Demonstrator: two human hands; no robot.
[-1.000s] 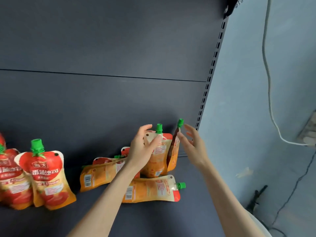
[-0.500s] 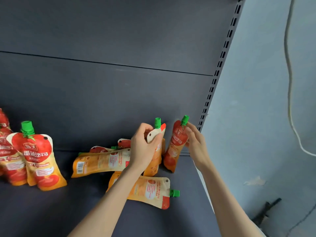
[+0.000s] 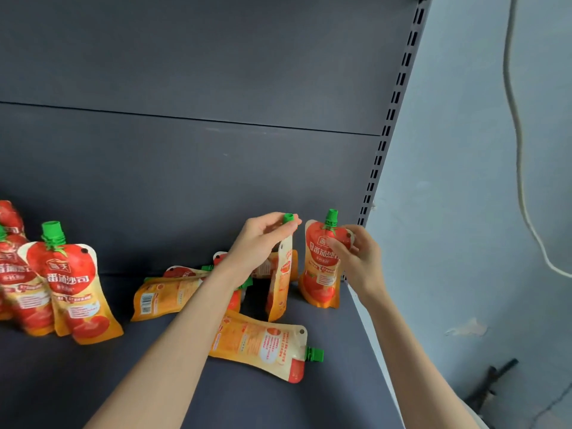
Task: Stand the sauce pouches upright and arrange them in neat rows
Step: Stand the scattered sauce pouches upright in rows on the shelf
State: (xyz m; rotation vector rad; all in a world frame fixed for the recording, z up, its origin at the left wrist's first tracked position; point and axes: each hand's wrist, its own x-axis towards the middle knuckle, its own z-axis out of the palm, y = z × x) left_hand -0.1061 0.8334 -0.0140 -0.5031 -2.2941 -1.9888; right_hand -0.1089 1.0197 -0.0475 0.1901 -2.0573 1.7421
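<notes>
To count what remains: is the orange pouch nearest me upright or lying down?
Lying down: the orange foil sauce pouch rests flat on the grey shelf, green cap pointing right.

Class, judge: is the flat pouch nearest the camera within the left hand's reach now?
Probably yes, once freed: the left hand pinches the cap of an edge-on pouch; the flat pouch lies uncovered just below its forearm.

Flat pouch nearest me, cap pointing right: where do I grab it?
Probably pinch the flat pouch at the neck by its green cap, coming from the right and above. It lies flat, so the body offers little edge; the cap juts clear over bare shelf.
</notes>
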